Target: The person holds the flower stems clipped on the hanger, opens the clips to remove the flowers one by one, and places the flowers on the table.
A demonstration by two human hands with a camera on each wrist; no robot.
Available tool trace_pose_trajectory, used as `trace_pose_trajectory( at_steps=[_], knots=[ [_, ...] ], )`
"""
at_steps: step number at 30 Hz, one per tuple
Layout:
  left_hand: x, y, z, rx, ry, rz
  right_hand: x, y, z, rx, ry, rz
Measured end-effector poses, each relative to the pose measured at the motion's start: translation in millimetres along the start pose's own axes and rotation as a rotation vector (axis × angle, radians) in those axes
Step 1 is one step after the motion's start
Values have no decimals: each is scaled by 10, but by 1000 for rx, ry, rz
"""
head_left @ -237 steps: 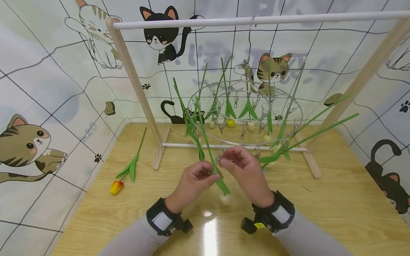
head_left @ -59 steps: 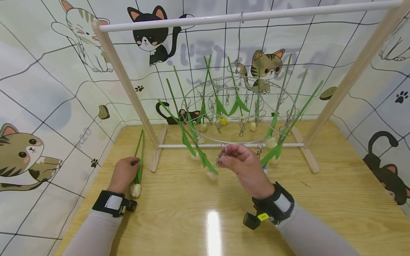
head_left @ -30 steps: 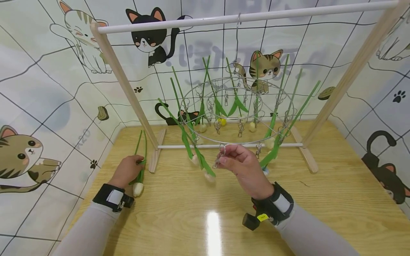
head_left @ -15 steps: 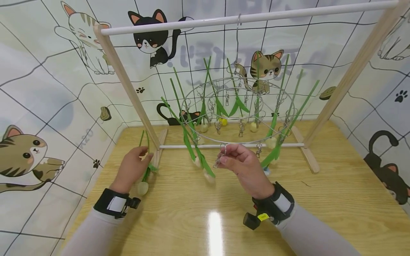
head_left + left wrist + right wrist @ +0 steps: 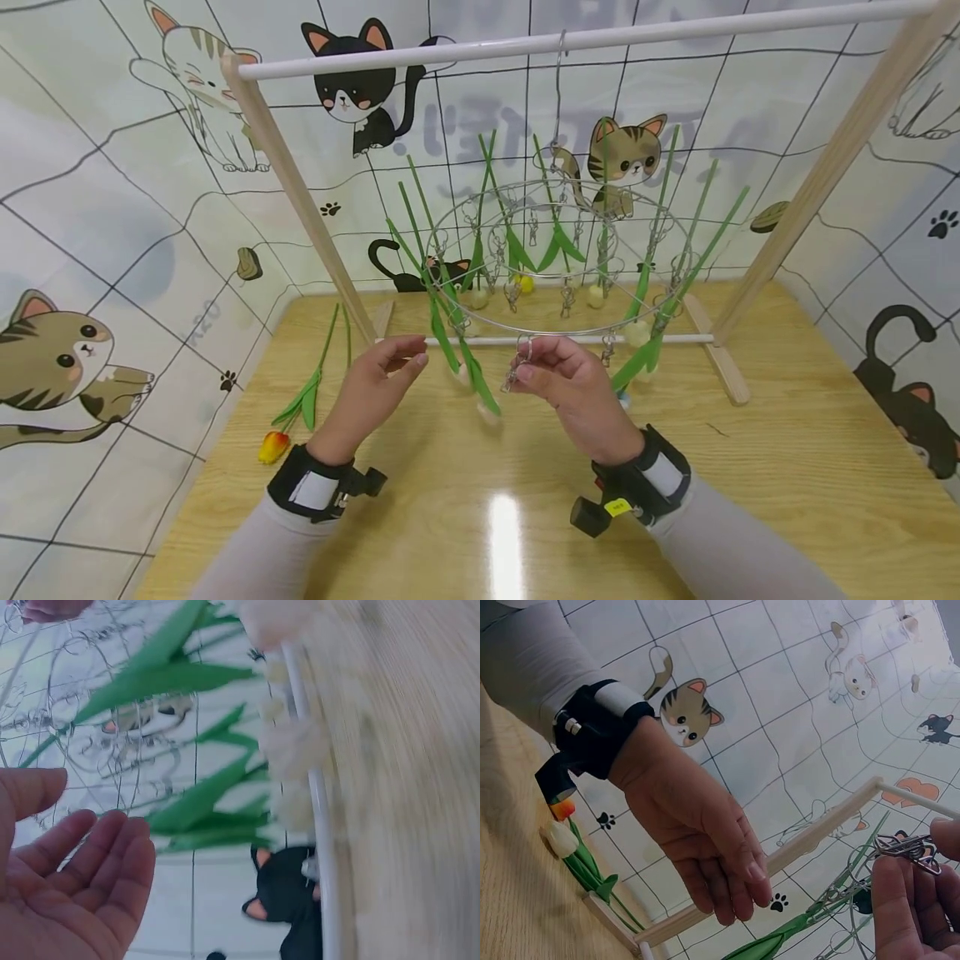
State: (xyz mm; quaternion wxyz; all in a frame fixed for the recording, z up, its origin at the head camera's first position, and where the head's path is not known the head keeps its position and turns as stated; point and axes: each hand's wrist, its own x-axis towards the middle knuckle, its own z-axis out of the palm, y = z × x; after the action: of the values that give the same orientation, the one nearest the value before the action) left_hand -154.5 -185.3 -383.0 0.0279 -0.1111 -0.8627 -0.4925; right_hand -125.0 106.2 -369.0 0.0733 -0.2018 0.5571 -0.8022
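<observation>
My right hand (image 5: pixel 573 400) pinches a metal clip (image 5: pixel 513 372) hanging at the front of the round wire hanger (image 5: pixel 558 332); the clip (image 5: pixel 913 847) also shows in the right wrist view. My left hand (image 5: pixel 375 392) is raised left of it, fingers relaxed and palm bare in the left wrist view. Several tulips hang head-down from other clips, among them a pale one with a long green leaf (image 5: pixel 480 379) between my hands. On the table's left lie a red-yellow tulip (image 5: pixel 274 447) and a white tulip (image 5: pixel 562 838), whose head my left hand hides in the head view.
A wooden stand with a white top bar (image 5: pixel 450 52) carries the hanger by its hook. Its feet, such as the right foot (image 5: pixel 720 358), and low crossbar (image 5: pixel 487 341) stand on the wood-grain table (image 5: pixel 600 550). Cat-print sheeting (image 5: pixel 150 225) surrounds the table.
My left hand held the white tulip beside the red-yellow one, then let go of it and moved right towards the hanger. My right hand stays at the clip.
</observation>
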Motion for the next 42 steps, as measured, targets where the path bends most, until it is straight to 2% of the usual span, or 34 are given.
trace_pose_trajectory(
  at_steps=[5,14,17,23,32,35,42],
  knots=[
    [61,9,185,-206,-80,-13,4,2,-5,-10,5,12],
    [98,-22,458,-478,-169,-58,3,20,-4,-7,-2,9],
    [104,-47,534,-528,-189,-58,-1,16,3,-17,4,19],
    [97,-88,618,-563,-187,-72,-6,3,14,-40,7,25],
    [67,-112,638,-575,-166,-69,4,17,7,-62,7,5],
    [56,-99,637,-583,-168,-69,-3,2,3,-110,36,-6],
    [41,-69,649,-583,-175,-72,-51,-89,30,-307,163,-41]
  ],
)
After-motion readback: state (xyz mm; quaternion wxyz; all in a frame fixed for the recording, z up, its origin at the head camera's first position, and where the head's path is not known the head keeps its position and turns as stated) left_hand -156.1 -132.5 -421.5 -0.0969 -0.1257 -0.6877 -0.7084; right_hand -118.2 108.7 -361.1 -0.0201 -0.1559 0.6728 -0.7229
